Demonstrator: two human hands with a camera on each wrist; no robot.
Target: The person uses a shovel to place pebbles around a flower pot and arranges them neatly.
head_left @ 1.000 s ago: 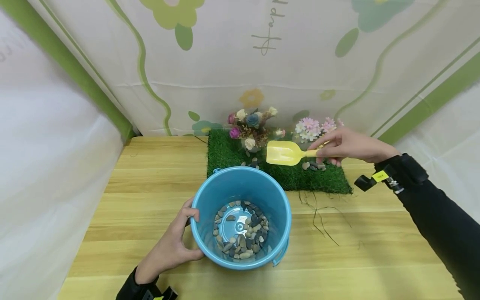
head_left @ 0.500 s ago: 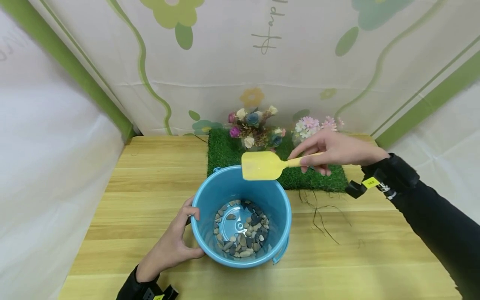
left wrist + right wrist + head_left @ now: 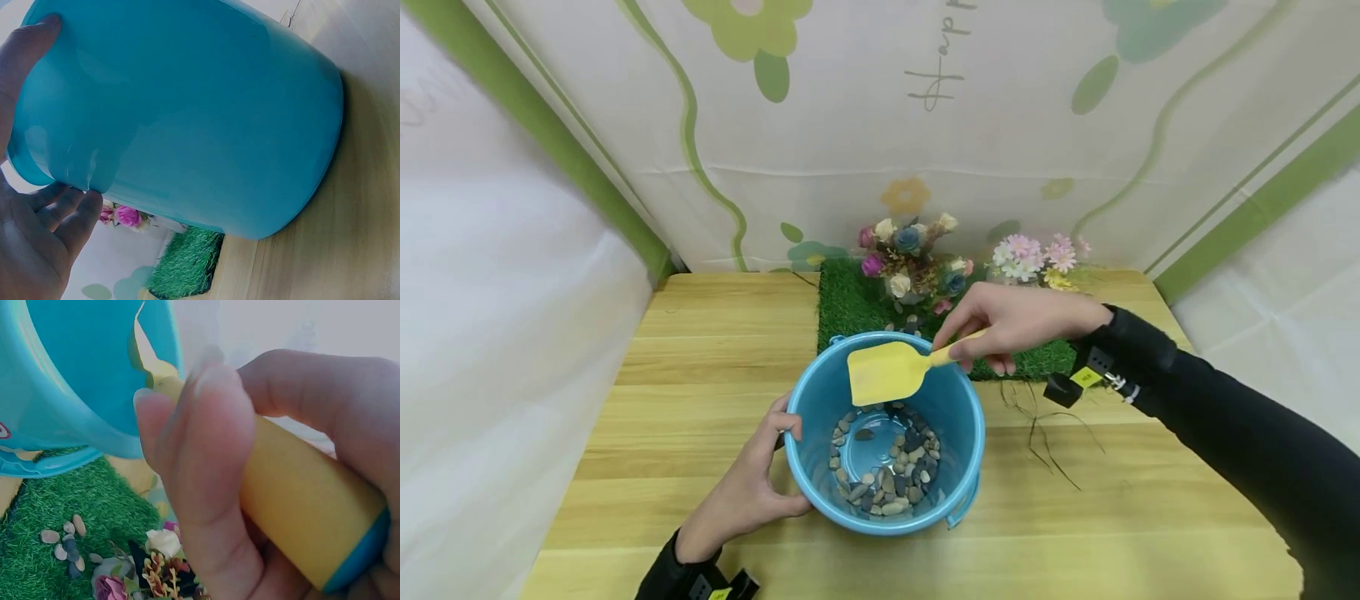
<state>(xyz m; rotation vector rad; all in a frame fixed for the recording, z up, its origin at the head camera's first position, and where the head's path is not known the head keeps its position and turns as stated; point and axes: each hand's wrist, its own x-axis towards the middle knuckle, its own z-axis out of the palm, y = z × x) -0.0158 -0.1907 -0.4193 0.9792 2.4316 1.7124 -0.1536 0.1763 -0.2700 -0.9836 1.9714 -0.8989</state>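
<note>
A blue bucket [image 3: 961, 433] stands on the table, with grey and tan pebbles [image 3: 893, 487] scattered over its bottom. My left hand [image 3: 745, 492] grips its left rim, fingers hooked over the edge. In the left wrist view that hand's thumb and fingers bracket the bucket's outer wall. By its handle, my right hand [image 3: 1015, 321] pinches a yellow toy shovel [image 3: 887, 372]. The shovel's blade hangs over the far part of the bucket's mouth, above the pebbles. In the right wrist view the yellow handle [image 3: 300, 500] ends in a blue tip inside the curled fingers.
Behind the bucket lies a green turf mat [image 3: 850, 296]. On it stand mixed roses [image 3: 910, 258] and a pink-and-white bouquet [image 3: 1022, 254]. Several pebbles [image 3: 69, 544] rest on the turf. Dry root strands [image 3: 1037, 425] lie on the wooden table [image 3: 700, 358]. Printed cloth encloses the back and sides.
My right hand has carried the shovel left and toward me, from above the turf to over the bucket's mouth; its blade now tilts downward. My left hand and the bucket have stayed put.
</note>
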